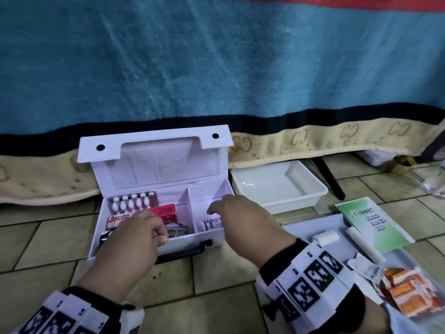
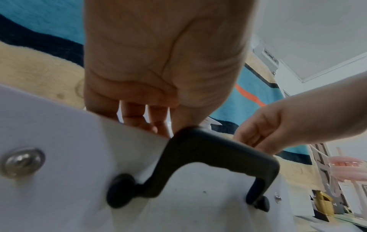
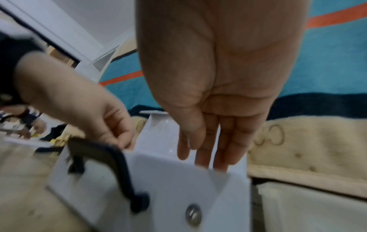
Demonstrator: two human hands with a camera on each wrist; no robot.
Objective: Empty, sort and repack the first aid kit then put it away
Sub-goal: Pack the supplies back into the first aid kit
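Observation:
The white first aid kit (image 1: 154, 165) stands open on the tiled floor, its lid leaning back on a blanket. Its left compartment holds a blister pack (image 1: 132, 201), a Bacidin box (image 1: 120, 219) and a pink box (image 1: 163, 210). In the right compartment lies a small white packet with blue print (image 1: 212, 224). My left hand (image 1: 161, 235) grips the kit's front wall (image 2: 59, 133) beside the black handle (image 2: 208, 149), fingers (image 2: 137, 119) inside. My right hand (image 1: 214, 206) reaches over the right compartment, its straight fingers (image 3: 224, 149) holding nothing.
An empty white tray (image 1: 277, 186) sits right of the kit, half under the blanket (image 1: 216, 68). Further right, a clear sheet carries a gauze roll (image 1: 325, 237), a white tube (image 1: 366, 244), a green leaflet (image 1: 370, 225) and orange sachets (image 1: 407, 292). A black leg (image 1: 330, 179) stands behind.

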